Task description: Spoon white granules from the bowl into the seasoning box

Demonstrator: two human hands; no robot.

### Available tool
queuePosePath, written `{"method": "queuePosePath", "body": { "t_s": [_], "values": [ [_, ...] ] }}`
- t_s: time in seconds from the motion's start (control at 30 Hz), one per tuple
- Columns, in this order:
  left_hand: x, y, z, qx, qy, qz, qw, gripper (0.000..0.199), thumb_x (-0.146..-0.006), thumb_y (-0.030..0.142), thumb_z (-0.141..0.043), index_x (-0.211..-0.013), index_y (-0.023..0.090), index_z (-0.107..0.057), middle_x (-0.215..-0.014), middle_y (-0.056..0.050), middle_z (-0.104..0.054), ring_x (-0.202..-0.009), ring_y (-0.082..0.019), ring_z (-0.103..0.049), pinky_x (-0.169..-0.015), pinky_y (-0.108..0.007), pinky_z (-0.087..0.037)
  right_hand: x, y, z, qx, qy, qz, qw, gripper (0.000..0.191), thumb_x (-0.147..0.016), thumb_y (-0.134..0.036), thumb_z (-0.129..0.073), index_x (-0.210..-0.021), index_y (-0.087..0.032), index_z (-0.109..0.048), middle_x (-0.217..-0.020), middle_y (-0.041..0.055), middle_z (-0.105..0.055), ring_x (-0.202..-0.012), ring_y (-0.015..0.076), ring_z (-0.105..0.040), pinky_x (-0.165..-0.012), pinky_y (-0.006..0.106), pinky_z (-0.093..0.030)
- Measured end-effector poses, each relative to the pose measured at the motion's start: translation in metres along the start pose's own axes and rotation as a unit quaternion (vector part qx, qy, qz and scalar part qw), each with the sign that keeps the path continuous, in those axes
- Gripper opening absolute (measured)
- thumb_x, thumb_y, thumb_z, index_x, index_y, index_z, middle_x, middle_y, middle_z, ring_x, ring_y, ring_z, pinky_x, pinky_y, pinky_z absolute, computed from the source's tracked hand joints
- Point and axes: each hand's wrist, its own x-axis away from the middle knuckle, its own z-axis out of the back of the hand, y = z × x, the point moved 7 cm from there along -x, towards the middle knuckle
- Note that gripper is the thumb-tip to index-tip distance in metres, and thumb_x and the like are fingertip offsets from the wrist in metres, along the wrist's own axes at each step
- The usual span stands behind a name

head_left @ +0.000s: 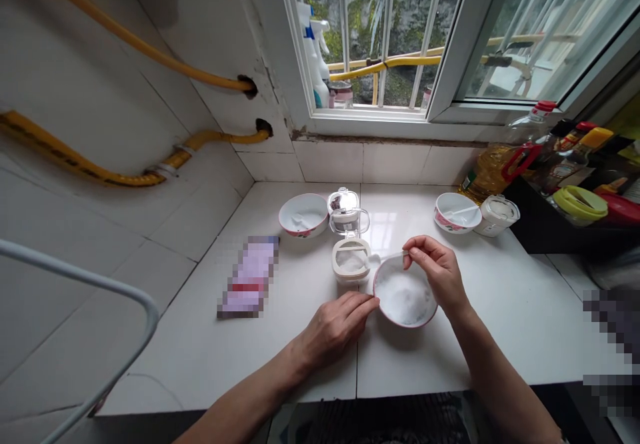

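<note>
In the head view my right hand (435, 267) pinches the thin handle of a small white spoon (391, 256). The spoon's head is at the right edge of an open clear seasoning jar (351, 272) with a pale rim and white grains inside. Below the spoon is a bowl (406, 324) with a pink rim, holding white granules (404, 296) that look like salt or sugar. My left hand (340, 321) has its fingers together, the tips gripping the bowl's left rim; its thumb is hidden. The jar's clear lid (345, 221) stands raised behind its opening.
Another bowl (303, 217) with some white stuff sits at the back left. A blurred purple packet (250, 277) lies at left. Toward the right are a small bowl (457, 216) with a white spoon, a lidded jar (497, 216), an oil bottle (493, 164) and several sauce bottles.
</note>
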Motion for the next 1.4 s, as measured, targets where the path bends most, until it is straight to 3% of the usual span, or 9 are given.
{"method": "queuePosePath", "body": {
  "t_s": [0.13,0.23,0.3,0.37,0.6,0.83,0.97,1.23,1.4],
  "values": [
    [0.001,0.0,-0.001,-0.002,-0.001,0.002,1.0,0.032,-0.094,0.005,-0.041,-0.121,0.011,-0.058,-0.1,-0.011,-0.073,-0.088,-0.019,-0.071,-0.072,-0.03,-0.063,0.009,-0.018,-0.014,0.153,-0.008,0.177,0.972,0.008,-0.094,-0.018,-0.052,-0.095,-0.021,-0.06,-0.078,0.0028,-0.07,-0.075,0.0184,-0.066,-0.073,0.033,-0.051],
    [0.0,0.0,-0.001,-0.005,-0.001,0.002,1.0,0.031,-0.095,0.006,-0.041,-0.121,0.011,-0.058,-0.099,-0.012,-0.073,-0.088,-0.019,-0.071,-0.071,-0.03,-0.063,0.019,-0.027,-0.034,0.287,-0.072,0.333,0.895,0.019,-0.093,-0.007,-0.047,-0.097,-0.021,-0.059,-0.08,0.0047,-0.07,-0.076,0.0195,-0.064,-0.074,0.034,-0.05],
    [0.0,0.0,-0.001,-0.007,0.0,0.001,1.0,0.031,-0.095,0.006,-0.04,-0.121,0.011,-0.057,-0.099,-0.012,-0.073,-0.087,-0.019,-0.071,-0.07,-0.03,-0.062,0.023,-0.029,-0.041,0.326,-0.095,0.385,0.858,0.023,-0.091,-0.002,-0.044,-0.098,-0.02,-0.058,-0.078,0.0046,-0.069,-0.073,0.0193,-0.063,-0.074,0.035,-0.05],
    [0.001,0.0,-0.001,-0.007,0.002,-0.002,1.0,0.032,-0.095,0.006,-0.041,-0.122,0.011,-0.057,-0.098,-0.012,-0.073,-0.087,-0.019,-0.071,-0.071,-0.03,-0.062,0.024,-0.033,-0.039,0.321,-0.086,0.393,0.857,0.025,-0.09,-0.001,-0.044,-0.1,-0.02,-0.057,-0.079,0.0046,-0.069,-0.073,0.0194,-0.062,-0.074,0.036,-0.05],
    [0.0,0.0,0.0,-0.004,0.001,0.001,1.0,0.032,-0.094,0.005,-0.042,-0.122,0.012,-0.057,-0.1,-0.011,-0.073,-0.088,-0.019,-0.071,-0.071,-0.029,-0.062,0.018,-0.043,-0.002,0.229,-0.018,0.291,0.929,0.018,-0.083,-0.005,-0.05,-0.081,-0.022,-0.056,-0.065,0.0002,-0.06,-0.067,0.0179,-0.055,-0.064,0.031,-0.046],
    [0.001,-0.001,-0.001,-0.002,-0.006,0.005,1.0,0.033,-0.094,0.006,-0.042,-0.123,0.012,-0.057,-0.101,-0.011,-0.073,-0.09,-0.019,-0.071,-0.074,-0.03,-0.063,0.012,-0.022,-0.011,0.278,-0.153,0.191,0.929,0.017,-0.07,-0.007,-0.043,-0.065,-0.021,-0.051,-0.058,-0.002,-0.054,-0.056,0.0138,-0.046,-0.058,0.027,-0.038],
    [0.001,-0.001,0.0,-0.001,-0.004,0.004,1.0,0.032,-0.094,0.005,-0.042,-0.122,0.012,-0.058,-0.1,-0.011,-0.074,-0.089,-0.019,-0.071,-0.074,-0.03,-0.063,0.011,-0.01,-0.021,0.287,-0.187,0.129,0.93,0.016,-0.07,-0.009,-0.041,-0.064,-0.021,-0.05,-0.058,-0.0021,-0.054,-0.057,0.0141,-0.045,-0.06,0.027,-0.037],
    [0.0,0.0,0.001,0.002,0.001,0.003,1.0,0.031,-0.094,0.005,-0.043,-0.121,0.012,-0.058,-0.101,-0.011,-0.074,-0.089,-0.019,-0.071,-0.073,-0.03,-0.063,0.004,0.001,-0.007,0.169,-0.144,-0.007,0.975,0.014,-0.069,-0.015,-0.043,-0.063,-0.021,-0.054,-0.052,-0.0045,-0.047,-0.052,0.012,-0.04,-0.052,0.025,-0.032],
    [0.0,0.0,0.0,0.004,-0.001,0.001,1.0,0.03,-0.094,0.005,-0.044,-0.12,0.01,-0.058,-0.101,-0.012,-0.073,-0.089,-0.02,-0.071,-0.072,-0.031,-0.063,0.0,0.012,0.006,0.1,-0.094,-0.086,0.987,0.01,-0.067,-0.022,-0.048,-0.063,-0.02,-0.057,-0.047,-0.0056,-0.045,-0.047,0.0107,-0.037,-0.048,0.025,-0.028]
  ]
}}
